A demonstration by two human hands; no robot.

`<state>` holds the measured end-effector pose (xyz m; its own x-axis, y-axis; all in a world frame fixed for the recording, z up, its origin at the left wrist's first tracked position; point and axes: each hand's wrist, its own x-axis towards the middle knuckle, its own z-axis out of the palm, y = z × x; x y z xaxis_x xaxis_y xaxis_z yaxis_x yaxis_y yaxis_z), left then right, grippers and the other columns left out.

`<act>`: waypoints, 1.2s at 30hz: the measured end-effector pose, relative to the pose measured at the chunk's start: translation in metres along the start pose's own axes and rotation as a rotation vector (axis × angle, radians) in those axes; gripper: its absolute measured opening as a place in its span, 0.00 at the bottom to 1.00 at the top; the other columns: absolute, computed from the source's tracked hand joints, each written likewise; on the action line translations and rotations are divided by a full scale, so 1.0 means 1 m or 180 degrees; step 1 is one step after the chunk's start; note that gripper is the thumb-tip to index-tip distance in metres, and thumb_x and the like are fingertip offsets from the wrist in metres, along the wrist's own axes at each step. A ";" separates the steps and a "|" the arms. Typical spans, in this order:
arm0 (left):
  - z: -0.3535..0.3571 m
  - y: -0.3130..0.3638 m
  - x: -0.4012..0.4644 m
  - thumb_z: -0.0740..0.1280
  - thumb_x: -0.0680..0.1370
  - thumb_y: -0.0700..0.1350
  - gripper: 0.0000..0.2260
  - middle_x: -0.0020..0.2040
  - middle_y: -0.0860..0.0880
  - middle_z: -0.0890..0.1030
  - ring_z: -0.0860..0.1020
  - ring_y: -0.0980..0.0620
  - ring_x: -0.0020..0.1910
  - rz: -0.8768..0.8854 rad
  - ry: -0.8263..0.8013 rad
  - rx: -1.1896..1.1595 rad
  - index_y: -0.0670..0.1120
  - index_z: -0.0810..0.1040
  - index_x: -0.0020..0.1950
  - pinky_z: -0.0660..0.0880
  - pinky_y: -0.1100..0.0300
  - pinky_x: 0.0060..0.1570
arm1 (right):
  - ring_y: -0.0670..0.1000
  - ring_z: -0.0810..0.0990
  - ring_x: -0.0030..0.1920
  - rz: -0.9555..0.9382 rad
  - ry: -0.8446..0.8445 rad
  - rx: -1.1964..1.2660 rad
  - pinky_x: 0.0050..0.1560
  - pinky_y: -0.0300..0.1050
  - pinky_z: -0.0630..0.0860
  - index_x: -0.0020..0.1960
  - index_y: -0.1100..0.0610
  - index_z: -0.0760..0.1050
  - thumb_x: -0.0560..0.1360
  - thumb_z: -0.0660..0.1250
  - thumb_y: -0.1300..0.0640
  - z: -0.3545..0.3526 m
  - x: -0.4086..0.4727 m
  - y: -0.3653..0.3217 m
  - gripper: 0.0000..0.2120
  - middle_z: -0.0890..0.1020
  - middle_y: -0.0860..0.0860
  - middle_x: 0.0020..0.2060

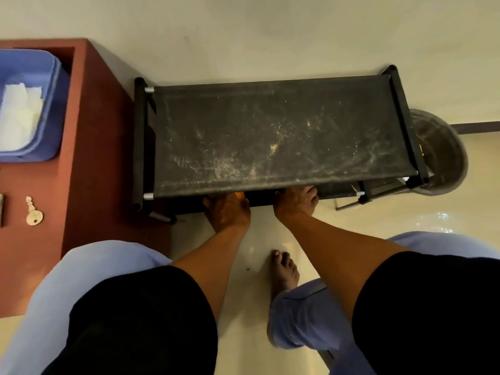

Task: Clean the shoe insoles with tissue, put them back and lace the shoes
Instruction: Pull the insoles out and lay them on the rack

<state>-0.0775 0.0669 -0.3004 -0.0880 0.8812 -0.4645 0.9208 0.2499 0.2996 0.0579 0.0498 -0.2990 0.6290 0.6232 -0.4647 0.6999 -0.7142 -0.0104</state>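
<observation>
A: Where are the hands?

B: Both sit at the middle of the frame, reaching under the front edge of the black shoe rack (281, 136). The left hand (227, 209) is left of centre, the right hand (296, 203) just right of it, a small gap between them.

A: How are they held, spread or pinching?

B: I cannot tell. The fingertips of both go under the dusty fabric top shelf and are hidden. Only the backs of the hands and the knuckles show. A small orange glow shows at the left hand's knuckles; what it is I cannot say.

A: And the shoes, the insoles?

B: None show. Whatever lies on the lower shelf is covered by the top one. The tissue (19, 115) is visible, though: white sheets in a blue plastic bin (54, 109) at the upper left of the frame, well apart from both hands.

A: What does the bin stand on?

B: A reddish-brown cabinet (89, 158) along the left edge, touching the rack's left side. A pale key (33, 213) lies on it at lower left.

A: Anything else?

B: A grey bucket (443, 152) at the rack's right end, a bare foot (285, 272) on the cream floor (257, 50) below centre, and light blue trousers with dark sleeves at the bottom.
</observation>
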 end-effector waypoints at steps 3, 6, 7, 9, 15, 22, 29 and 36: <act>0.006 0.001 0.009 0.62 0.80 0.59 0.20 0.70 0.42 0.74 0.67 0.37 0.70 0.0051 -0.0023 0.0190 0.50 0.77 0.66 0.66 0.45 0.66 | 0.62 0.68 0.68 -0.0007 0.0193 -0.0011 0.70 0.56 0.65 0.76 0.62 0.62 0.80 0.63 0.46 0.003 0.006 0.000 0.30 0.69 0.62 0.69; 0.008 0.003 0.015 0.61 0.80 0.60 0.22 0.71 0.44 0.75 0.67 0.38 0.71 -0.0093 -0.0045 0.0101 0.50 0.78 0.68 0.66 0.47 0.68 | 0.59 0.69 0.65 0.0015 0.0320 0.0033 0.66 0.53 0.66 0.74 0.58 0.65 0.79 0.65 0.52 0.000 0.008 0.000 0.26 0.72 0.58 0.66; 0.005 0.005 0.014 0.61 0.80 0.60 0.22 0.71 0.44 0.75 0.67 0.38 0.72 -0.0134 -0.0038 0.0002 0.50 0.77 0.69 0.66 0.49 0.68 | 0.59 0.69 0.65 0.0055 0.0349 0.0108 0.66 0.53 0.66 0.74 0.58 0.65 0.79 0.66 0.52 -0.001 0.009 0.001 0.26 0.72 0.58 0.66; -0.002 0.010 0.010 0.62 0.81 0.58 0.21 0.71 0.45 0.76 0.68 0.40 0.72 -0.0245 -0.0002 -0.0201 0.49 0.77 0.69 0.67 0.51 0.67 | 0.59 0.68 0.67 0.0168 0.0406 0.0363 0.66 0.53 0.67 0.75 0.59 0.63 0.78 0.68 0.51 -0.003 0.008 0.002 0.29 0.71 0.58 0.67; -0.015 0.018 -0.006 0.70 0.74 0.60 0.23 0.65 0.43 0.78 0.76 0.38 0.64 -0.0560 -0.0095 -0.0753 0.49 0.78 0.63 0.78 0.50 0.57 | 0.62 0.68 0.65 0.0653 0.0234 0.1394 0.62 0.56 0.72 0.74 0.59 0.60 0.73 0.71 0.48 -0.016 -0.013 -0.012 0.36 0.65 0.60 0.65; -0.026 0.015 -0.020 0.68 0.63 0.68 0.38 0.66 0.43 0.77 0.77 0.38 0.64 -0.0893 -0.0348 -0.1455 0.50 0.74 0.68 0.79 0.45 0.57 | 0.65 0.77 0.58 0.0781 -0.0252 0.2221 0.50 0.51 0.74 0.71 0.55 0.59 0.70 0.76 0.48 -0.021 -0.057 -0.016 0.38 0.68 0.63 0.64; -0.050 0.001 -0.056 0.70 0.51 0.61 0.36 0.52 0.45 0.83 0.83 0.42 0.48 -0.1553 -0.0577 -0.2550 0.47 0.77 0.57 0.82 0.47 0.52 | 0.61 0.81 0.56 0.0637 -0.0313 0.2661 0.57 0.53 0.80 0.62 0.55 0.71 0.71 0.73 0.45 -0.038 -0.109 -0.017 0.25 0.81 0.58 0.56; -0.116 0.009 -0.124 0.68 0.74 0.57 0.15 0.46 0.41 0.79 0.79 0.38 0.54 -0.1138 -0.0459 -0.2779 0.49 0.68 0.38 0.77 0.42 0.61 | 0.56 0.82 0.45 0.0705 -0.0724 0.3380 0.46 0.47 0.80 0.57 0.57 0.79 0.63 0.75 0.40 -0.069 -0.157 -0.011 0.28 0.83 0.56 0.48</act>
<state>-0.1023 0.0065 -0.1440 -0.2079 0.6511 -0.7299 0.2346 0.7576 0.6091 -0.0253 -0.0176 -0.1650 0.5515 0.4525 -0.7008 -0.1350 -0.7806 -0.6102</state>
